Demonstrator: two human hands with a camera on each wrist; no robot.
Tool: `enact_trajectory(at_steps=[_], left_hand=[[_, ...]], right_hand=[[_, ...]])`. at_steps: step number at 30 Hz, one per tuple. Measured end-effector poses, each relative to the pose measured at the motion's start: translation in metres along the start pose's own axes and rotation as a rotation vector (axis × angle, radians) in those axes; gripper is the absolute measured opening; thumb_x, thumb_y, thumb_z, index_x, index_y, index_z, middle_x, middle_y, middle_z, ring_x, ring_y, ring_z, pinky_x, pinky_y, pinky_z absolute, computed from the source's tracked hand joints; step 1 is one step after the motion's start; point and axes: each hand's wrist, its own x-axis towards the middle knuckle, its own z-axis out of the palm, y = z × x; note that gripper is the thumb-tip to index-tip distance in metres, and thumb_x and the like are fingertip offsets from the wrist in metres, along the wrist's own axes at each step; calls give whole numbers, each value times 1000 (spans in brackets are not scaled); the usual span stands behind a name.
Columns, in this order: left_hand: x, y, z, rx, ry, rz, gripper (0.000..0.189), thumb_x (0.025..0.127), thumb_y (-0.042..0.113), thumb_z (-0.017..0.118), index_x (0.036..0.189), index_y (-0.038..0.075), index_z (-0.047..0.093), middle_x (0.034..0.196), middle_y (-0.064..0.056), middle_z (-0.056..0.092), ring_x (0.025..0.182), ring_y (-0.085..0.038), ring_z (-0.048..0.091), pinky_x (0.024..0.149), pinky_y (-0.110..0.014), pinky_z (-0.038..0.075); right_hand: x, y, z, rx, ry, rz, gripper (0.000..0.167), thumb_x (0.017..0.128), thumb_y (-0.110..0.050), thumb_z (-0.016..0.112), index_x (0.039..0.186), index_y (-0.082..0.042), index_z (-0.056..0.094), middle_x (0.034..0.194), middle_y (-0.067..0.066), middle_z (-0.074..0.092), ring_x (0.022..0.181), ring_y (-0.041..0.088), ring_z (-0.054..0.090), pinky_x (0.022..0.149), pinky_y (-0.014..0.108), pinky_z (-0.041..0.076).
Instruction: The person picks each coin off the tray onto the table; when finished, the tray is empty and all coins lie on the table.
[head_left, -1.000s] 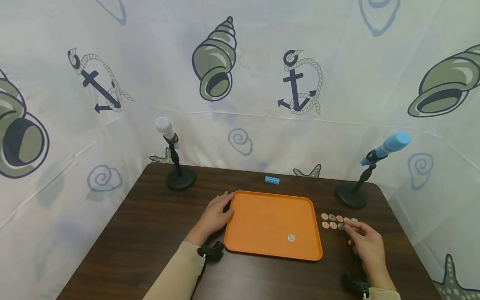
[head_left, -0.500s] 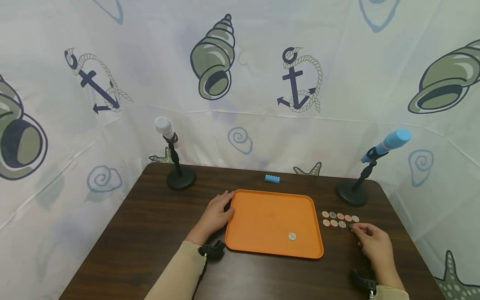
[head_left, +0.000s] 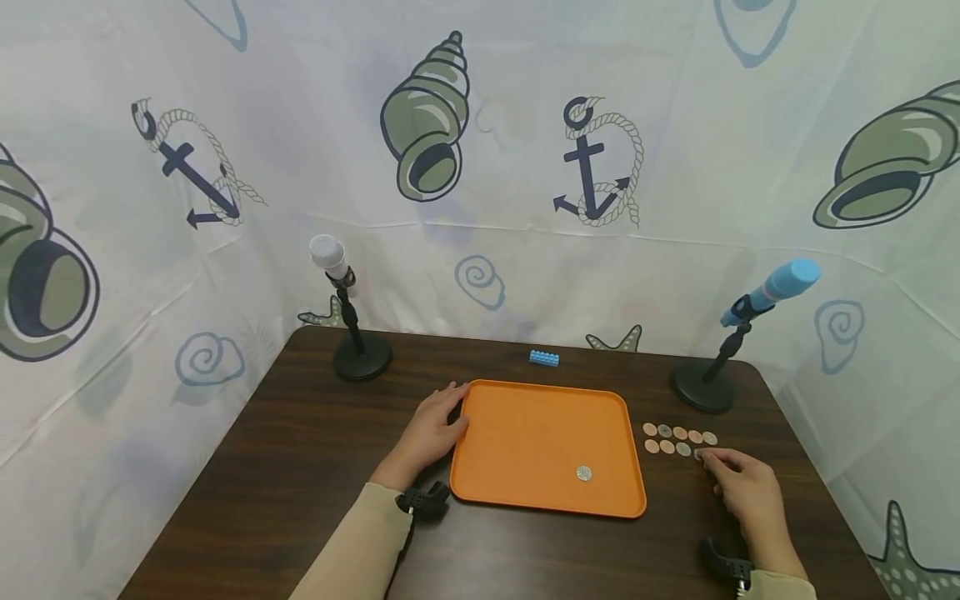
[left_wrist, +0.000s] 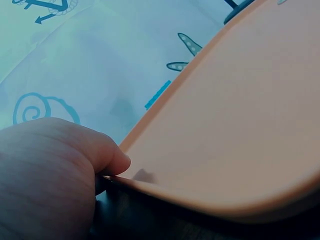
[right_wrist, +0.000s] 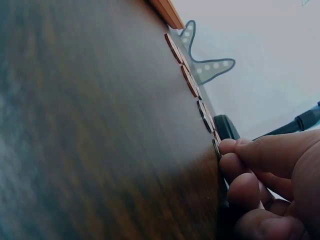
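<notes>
In the head view my left hand (head_left: pixel 429 433) holds the left rim of an orange tray (head_left: pixel 540 433). The left wrist view shows the thumb (left_wrist: pixel 112 159) hooked over that rim. One silvery coin (head_left: pixel 583 473) lies inside the tray, toward its near right. To the right of the tray, coins lie on the table in two rows, a far row (head_left: pixel 679 433) and a near row (head_left: pixel 667 447). At the right end of the near row my right hand (head_left: pixel 750 492) pinches a coin (right_wrist: pixel 216 149) against the tabletop; its fingertips partly cover it.
A white microphone (head_left: pixel 330 254) on a black stand is at the back left, a blue microphone (head_left: pixel 783 282) on a stand at the back right. Behind the tray sits a blue toy brick (head_left: pixel 544 358). A patterned cloth (head_left: pixel 480 108) hangs behind the table (head_left: pixel 247 492).
My right hand has moved slightly right along the near row. The pinched coin, edge-on half a second ago, now lies flatter at the row's end. The left hand and tray stay put.
</notes>
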Motion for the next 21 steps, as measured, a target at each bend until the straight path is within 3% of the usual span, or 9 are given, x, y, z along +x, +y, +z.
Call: enact_trajectory(at_steps=[8, 17, 21], left_hand=[[0, 1, 0, 3, -12, -28, 62, 110, 28, 65, 168, 18, 46, 174, -8, 45, 168, -34, 30, 137, -63, 19], [1, -1, 1, 1, -10, -33, 62, 109, 28, 66, 168, 18, 47, 174, -8, 44, 168, -35, 30, 137, -64, 21], [0, -1, 3, -3, -1, -41, 62, 109, 28, 67, 168, 19, 47, 174, -8, 45, 168, -35, 30, 136, -65, 21]], right_hand=[[2, 2, 0, 13, -12, -20, 40, 110, -36, 67, 130, -3, 78, 93, -4, 75, 68, 15, 63, 51, 32, 52], [0, -1, -3, 257, 18, 83, 43, 116, -43, 51, 135, -9, 68, 83, -12, 65, 64, 12, 58, 48, 28, 46], [-5, -6, 2, 287, 22, 102, 45, 117, -43, 48, 140, -8, 62, 83, -13, 65, 66, 10, 58, 51, 28, 48]])
